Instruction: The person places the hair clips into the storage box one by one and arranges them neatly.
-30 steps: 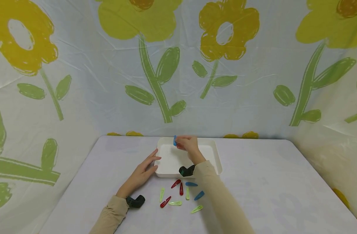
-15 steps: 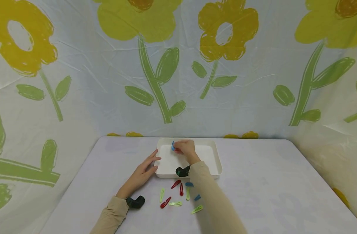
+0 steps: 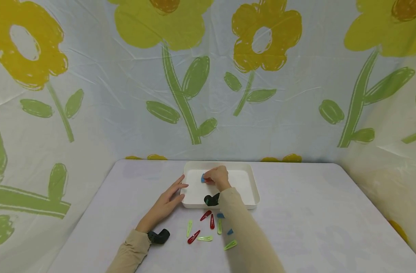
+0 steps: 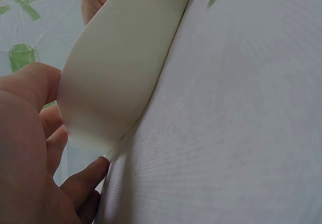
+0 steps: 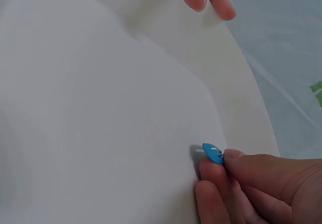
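Observation:
My right hand (image 3: 217, 177) is over the white tray (image 3: 243, 204), pinching a blue hair clip (image 5: 214, 153) between thumb and fingertips. The clip is just above the tray floor, near a wall, with its shadow close by. My left hand (image 3: 165, 203) rests against the tray's left side with spread, mostly straight fingers. In the left wrist view, that hand's fingers (image 4: 43, 78) touch the tray wall (image 4: 121, 58) around its corner. On the table before the tray lie red clips (image 3: 193, 236), green clips (image 3: 205, 238) and blue clips (image 3: 230, 231), the blue ones partly hidden by the right sleeve.
The tray stands near the back edge of a pale cloth-covered table (image 3: 296, 212). Behind it hangs a curtain (image 3: 283, 121) printed with yellow flowers. A dark wrist camera (image 3: 159, 236) sits on the left wrist, another (image 3: 211, 200) on the right.
My right hand has come down and slightly toward me inside the tray, still pinching the blue hair clip. The left hand stays at the tray's side.

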Demonstrator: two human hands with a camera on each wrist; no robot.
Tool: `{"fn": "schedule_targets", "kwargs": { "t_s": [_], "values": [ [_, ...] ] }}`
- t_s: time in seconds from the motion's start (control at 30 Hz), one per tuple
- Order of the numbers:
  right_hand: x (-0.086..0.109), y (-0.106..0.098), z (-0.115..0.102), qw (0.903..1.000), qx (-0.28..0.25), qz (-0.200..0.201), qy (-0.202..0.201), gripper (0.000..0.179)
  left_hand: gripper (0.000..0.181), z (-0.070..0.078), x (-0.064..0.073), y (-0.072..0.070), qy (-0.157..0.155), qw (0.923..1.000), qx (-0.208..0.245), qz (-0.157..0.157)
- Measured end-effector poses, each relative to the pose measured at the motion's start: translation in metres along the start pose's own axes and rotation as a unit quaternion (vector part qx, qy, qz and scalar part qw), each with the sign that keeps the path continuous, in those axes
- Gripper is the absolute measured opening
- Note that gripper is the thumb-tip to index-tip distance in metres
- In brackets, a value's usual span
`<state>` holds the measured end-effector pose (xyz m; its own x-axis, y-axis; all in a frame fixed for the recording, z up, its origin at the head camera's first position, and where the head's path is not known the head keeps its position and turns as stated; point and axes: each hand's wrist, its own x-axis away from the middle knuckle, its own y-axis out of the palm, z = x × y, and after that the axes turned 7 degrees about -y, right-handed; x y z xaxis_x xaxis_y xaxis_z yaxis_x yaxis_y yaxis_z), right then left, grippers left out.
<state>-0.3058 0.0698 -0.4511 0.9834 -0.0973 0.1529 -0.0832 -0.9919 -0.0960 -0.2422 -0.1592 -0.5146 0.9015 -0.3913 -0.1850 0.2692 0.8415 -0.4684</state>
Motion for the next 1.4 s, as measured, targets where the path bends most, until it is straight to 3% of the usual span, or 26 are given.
{"fn": "schedule_targets", "kwargs": {
  "t_s": [0.3, 0.6, 0.83, 1.4],
  "values": [
    [0.004, 0.003, 0.001, 0.9977, 0.065, 0.013, -0.017, 0.012, 0.037, 0.003, 0.000, 0.002, -0.002, 0.9999, 0.007, 0.012],
    [0.009, 0.003, -0.005, 0.9925, 0.121, 0.007, -0.017, 0.010, 0.037, 0.036, 0.007, -0.001, -0.008, 0.9998, 0.018, 0.006],
    [0.007, 0.005, -0.005, 0.9899, 0.141, 0.007, -0.012, 0.010, 0.039, 0.004, 0.000, 0.001, -0.008, 1.0000, 0.001, 0.002],
    [0.005, 0.004, 0.004, 0.9862, 0.159, -0.008, -0.044, 0.010, 0.039, 0.003, 0.000, 0.001, -0.016, 0.9999, -0.003, 0.002]
  ]
}}
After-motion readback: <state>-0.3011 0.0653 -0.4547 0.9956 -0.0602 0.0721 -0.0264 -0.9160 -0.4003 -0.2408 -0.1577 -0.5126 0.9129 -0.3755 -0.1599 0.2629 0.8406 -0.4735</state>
